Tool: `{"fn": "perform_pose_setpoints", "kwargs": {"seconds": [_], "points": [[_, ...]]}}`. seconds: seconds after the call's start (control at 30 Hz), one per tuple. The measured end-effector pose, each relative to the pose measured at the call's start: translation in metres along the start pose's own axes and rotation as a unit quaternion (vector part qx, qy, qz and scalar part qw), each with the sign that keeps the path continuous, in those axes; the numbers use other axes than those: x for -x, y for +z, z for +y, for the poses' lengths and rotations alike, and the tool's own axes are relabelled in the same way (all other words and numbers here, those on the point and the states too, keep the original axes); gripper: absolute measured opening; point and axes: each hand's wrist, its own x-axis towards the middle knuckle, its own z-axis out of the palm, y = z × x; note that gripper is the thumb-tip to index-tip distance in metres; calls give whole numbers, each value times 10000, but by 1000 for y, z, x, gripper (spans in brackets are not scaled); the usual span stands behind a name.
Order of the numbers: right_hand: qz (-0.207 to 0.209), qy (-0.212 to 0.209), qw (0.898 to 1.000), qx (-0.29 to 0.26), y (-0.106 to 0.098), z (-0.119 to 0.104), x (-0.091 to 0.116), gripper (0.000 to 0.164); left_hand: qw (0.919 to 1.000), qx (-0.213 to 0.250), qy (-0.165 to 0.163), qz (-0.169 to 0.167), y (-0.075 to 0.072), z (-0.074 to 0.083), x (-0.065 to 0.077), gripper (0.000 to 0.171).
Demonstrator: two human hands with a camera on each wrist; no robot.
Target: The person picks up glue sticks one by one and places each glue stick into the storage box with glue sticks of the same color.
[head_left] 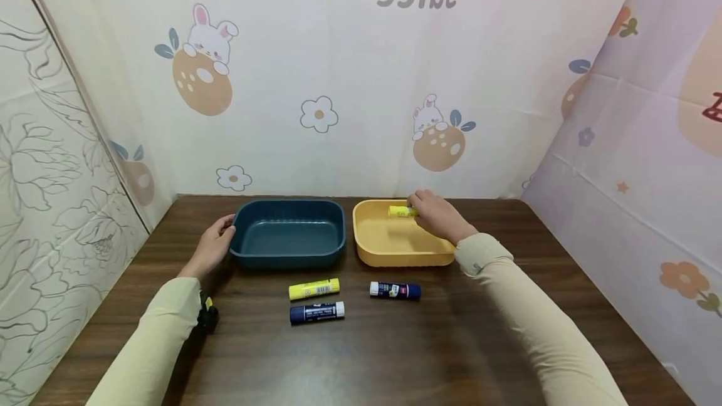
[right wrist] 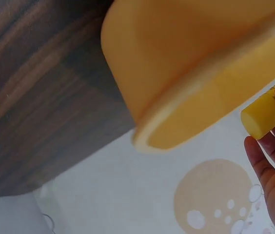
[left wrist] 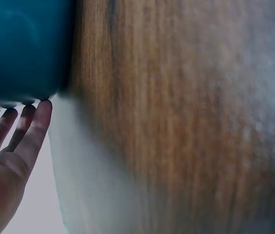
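Note:
My right hand (head_left: pixel 440 215) pinches a yellow glue stick (head_left: pixel 402 211) over the yellow tray (head_left: pixel 403 259). In the right wrist view the glue stick (right wrist: pixel 263 117) lies between thumb and fingers, near the tray's rim (right wrist: pixel 176 105). On the left, my left hand (head_left: pixel 211 244) touches the outer left side of the dark teal tray (head_left: pixel 287 262). The left wrist view shows its fingers (left wrist: pixel 32 131) extended, with the tips against the teal tray's wall (left wrist: pixel 25 48).
A second yellow glue stick (head_left: pixel 314 289) lies in front of the teal tray, with a navy glue stick (head_left: pixel 317 312) just nearer. Another navy glue stick (head_left: pixel 395 291) lies before the yellow tray. Behind the brown wooden table (head_left: pixel 361 362) hangs a printed curtain (head_left: pixel 361 67).

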Motion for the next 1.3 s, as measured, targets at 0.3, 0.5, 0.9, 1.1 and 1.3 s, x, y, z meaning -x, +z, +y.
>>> {"fn": "perform_pose_setpoints", "kwargs": {"seconds": [0.3,0.5,0.9,1.1,1.3], "points": [[-72,49,9998,161,18,4,6,16,10000,-23,6,58,1,0,0,50],[-289,188,9992,222,26,9,8,15,10000,-1,54,48,2,2,0,49],[-34,-140,9996,230,35,3,12,11,9996,-67,203,170,1,0,2,50],[-342,115,9993,-5,42,3,11,15,9998,-98,102,100,-1,2,3,50],[-665,522,9954,-442,44,7,12,18,9998,-186,25,34,0,4,1,51]]}}
